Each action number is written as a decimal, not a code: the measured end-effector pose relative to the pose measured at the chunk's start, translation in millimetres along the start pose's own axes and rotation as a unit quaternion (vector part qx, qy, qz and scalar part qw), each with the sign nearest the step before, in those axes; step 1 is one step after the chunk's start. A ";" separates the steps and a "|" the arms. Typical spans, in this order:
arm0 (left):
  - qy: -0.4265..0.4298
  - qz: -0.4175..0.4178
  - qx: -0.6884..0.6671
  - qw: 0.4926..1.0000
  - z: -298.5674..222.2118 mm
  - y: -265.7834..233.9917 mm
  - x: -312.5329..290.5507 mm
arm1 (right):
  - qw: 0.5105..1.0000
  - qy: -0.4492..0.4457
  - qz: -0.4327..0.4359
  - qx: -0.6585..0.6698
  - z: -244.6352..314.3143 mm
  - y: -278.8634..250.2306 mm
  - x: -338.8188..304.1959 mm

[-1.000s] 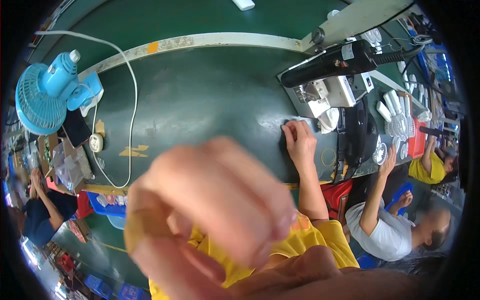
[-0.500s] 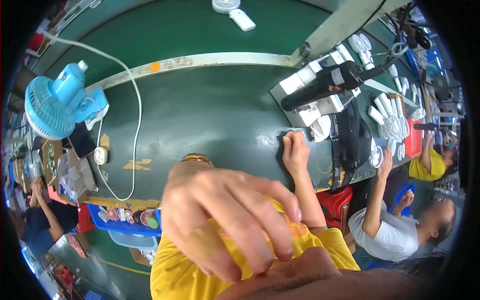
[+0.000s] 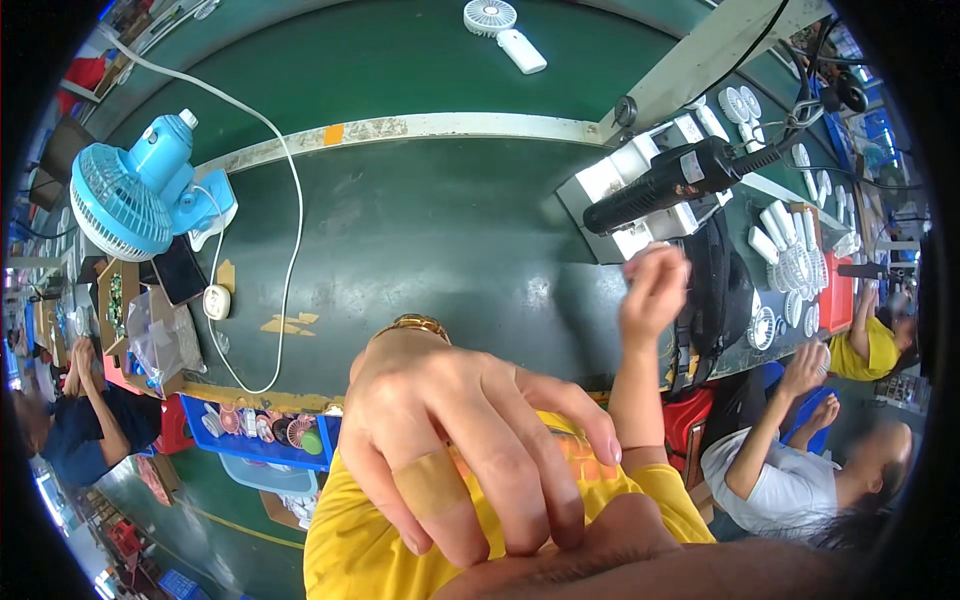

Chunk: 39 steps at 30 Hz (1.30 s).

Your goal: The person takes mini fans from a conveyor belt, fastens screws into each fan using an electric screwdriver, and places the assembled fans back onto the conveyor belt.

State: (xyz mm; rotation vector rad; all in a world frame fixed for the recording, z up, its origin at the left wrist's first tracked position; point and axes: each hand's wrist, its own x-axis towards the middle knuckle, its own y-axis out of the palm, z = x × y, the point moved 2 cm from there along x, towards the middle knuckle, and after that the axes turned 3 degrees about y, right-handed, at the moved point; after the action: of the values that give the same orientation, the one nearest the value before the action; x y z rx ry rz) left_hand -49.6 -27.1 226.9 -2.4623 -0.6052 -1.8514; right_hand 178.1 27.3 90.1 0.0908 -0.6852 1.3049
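You are in a factory workshop: corded black tool [image 3: 660, 188], clustered white handheld fans [image 3: 797, 268], blue bin [image 3: 260, 451], co-worker in white [image 3: 775, 470].

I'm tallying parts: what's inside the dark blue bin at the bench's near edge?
The bin shows pink fan heads and a round green piece. Whatever lies beneath them is covered.

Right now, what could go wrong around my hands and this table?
The white cord beside the blue desk fan loops across the dark green tabletop, so a sweep might snag it. Your right hand is close to the black bag, which it could knock. Your left hand, raised high, might hide part of your view.
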 end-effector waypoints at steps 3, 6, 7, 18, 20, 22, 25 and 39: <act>0.011 -0.003 0.000 1.000 2.7 -0.7 1.1 | 0.984 -0.066 -0.153 0.060 12.8 -20.5 48.8; 0.009 -0.009 0.002 1.000 2.5 -2.2 1.4 | 0.980 -0.065 -0.184 -0.046 9.1 -32.1 82.4; 0.009 -0.011 0.003 1.000 2.6 -3.0 1.8 | 0.976 -0.071 -0.185 -0.088 5.1 -32.3 90.2; 0.021 -0.022 0.000 1.000 8.5 -10.2 -0.1 | 0.990 -0.034 -0.127 -0.055 -0.9 -14.1 78.0; 0.022 -0.022 0.004 1.000 7.2 -8.5 0.5 | 0.988 -0.061 -0.142 0.009 14.9 -2.0 66.5; 0.024 -0.022 0.009 0.999 4.9 -8.0 -0.1 | 0.984 -0.084 -0.129 0.090 32.0 7.7 51.8; 0.025 -0.014 0.008 1.000 5.0 -8.3 0.5 | 0.970 -0.170 -0.034 0.171 37.2 19.5 23.8; 0.010 0.026 -0.033 0.999 -3.4 -14.5 5.8 | 0.938 -0.083 0.331 0.060 12.8 134.2 -45.0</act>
State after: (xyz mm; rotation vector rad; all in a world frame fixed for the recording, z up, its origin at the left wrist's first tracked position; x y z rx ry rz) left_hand -55.8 -12.7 230.0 -2.4714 -0.4824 -1.9044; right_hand 46.9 22.2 35.7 0.0718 -0.8135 2.0057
